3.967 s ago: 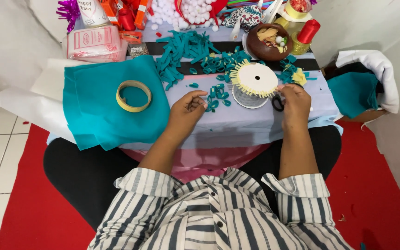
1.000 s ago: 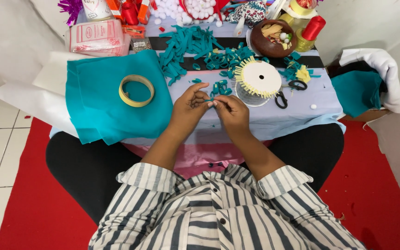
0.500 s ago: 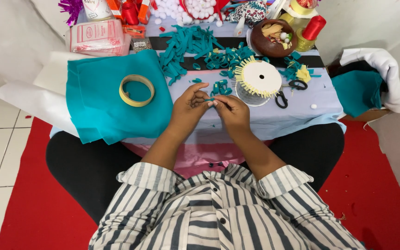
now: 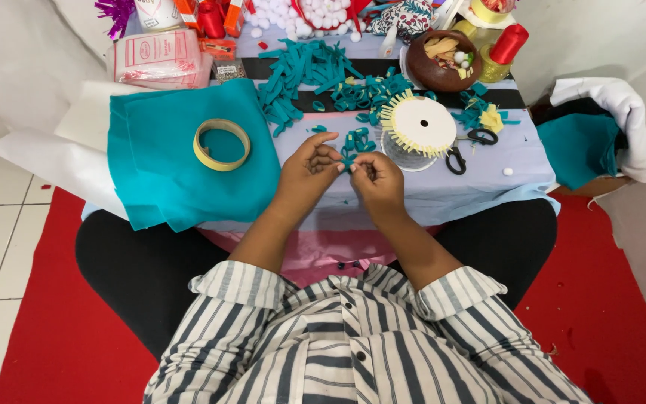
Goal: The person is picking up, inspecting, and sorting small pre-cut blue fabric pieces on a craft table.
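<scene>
Four seconds back, apart: right hand (image 4: 377, 179) out by the black-handled scissors (image 4: 466, 149) at the table's right, left hand (image 4: 309, 164) alone among the loose teal felt loops. Now brought across and met at the table's middle, fingertips touching, pinching one small teal felt strip (image 4: 348, 159) between them. Scissors left lying clear of any hand. Over the last second, barely a shift: same pinch, fingers only slightly rearranged on the strip.
</scene>
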